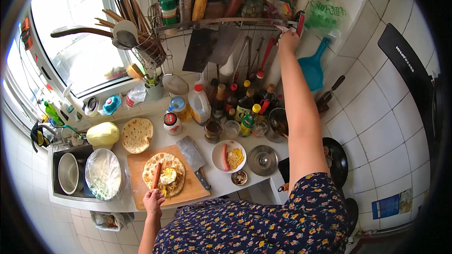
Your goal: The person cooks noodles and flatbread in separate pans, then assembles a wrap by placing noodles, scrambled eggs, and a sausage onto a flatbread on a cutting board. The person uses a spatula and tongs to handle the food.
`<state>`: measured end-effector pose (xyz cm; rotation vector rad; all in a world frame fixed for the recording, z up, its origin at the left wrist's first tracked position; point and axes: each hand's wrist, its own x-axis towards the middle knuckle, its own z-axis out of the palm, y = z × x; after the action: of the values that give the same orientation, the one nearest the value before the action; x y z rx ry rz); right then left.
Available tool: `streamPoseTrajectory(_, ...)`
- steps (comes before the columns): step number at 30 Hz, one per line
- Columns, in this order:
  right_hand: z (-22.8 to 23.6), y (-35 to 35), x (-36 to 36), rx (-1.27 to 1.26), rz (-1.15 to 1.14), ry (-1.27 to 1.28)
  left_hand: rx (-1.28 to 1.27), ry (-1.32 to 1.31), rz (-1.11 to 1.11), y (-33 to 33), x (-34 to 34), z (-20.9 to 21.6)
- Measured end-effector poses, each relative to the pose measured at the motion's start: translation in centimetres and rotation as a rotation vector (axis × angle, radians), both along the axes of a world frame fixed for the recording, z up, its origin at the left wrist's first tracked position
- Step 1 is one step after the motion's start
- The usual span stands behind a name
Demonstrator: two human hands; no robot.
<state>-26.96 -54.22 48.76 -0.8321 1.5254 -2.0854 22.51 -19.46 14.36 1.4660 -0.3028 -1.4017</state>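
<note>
On a wooden cutting board lies a round browned flatbread, topped with a fried egg and shreds. At its near edge, my left hand has its fingers closed at the lower end of a reddish sausage, which leans over the bread. My right arm stretches far up to the wall rack. There my right hand is closed on a small pale pink thing whose kind I cannot make out. A cleaver lies across the board's right side.
Another flatbread rests behind the board. To the right stand a bowl with a sausage and egg, and a steel lid. Several bottles crowd the counter's back. A sink and a plastic-covered bowl are left.
</note>
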Motion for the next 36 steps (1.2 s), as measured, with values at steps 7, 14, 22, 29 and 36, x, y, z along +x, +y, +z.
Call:
streamPoseTrajectory(7,-4.7,10.9,3.9,-0.240,0.081,0.431,-0.033,0.004,-0.047,-0.7,-0.5,-0.2)
streamPoseTrajectory(14,-7.0,20.4,10.3,-0.254,0.533,0.575,-0.312,-0.081,-0.373,-8.3,-4.3,8.2)
streamPoseTrajectory(22,-5.8,22.3,10.6,-0.279,0.343,0.570,-0.551,0.066,-0.633,-9.2,-9.1,18.6)
streamPoseTrajectory(29,-6.7,23.2,15.6,-0.169,0.998,1.080,-1.038,-0.928,-0.480,-5.3,-11.0,22.5)
streamPoseTrajectory(36,-4.1,20.7,21.1,0.249,1.471,0.666,-0.866,-0.891,-0.433,-4.7,-6.9,16.9)
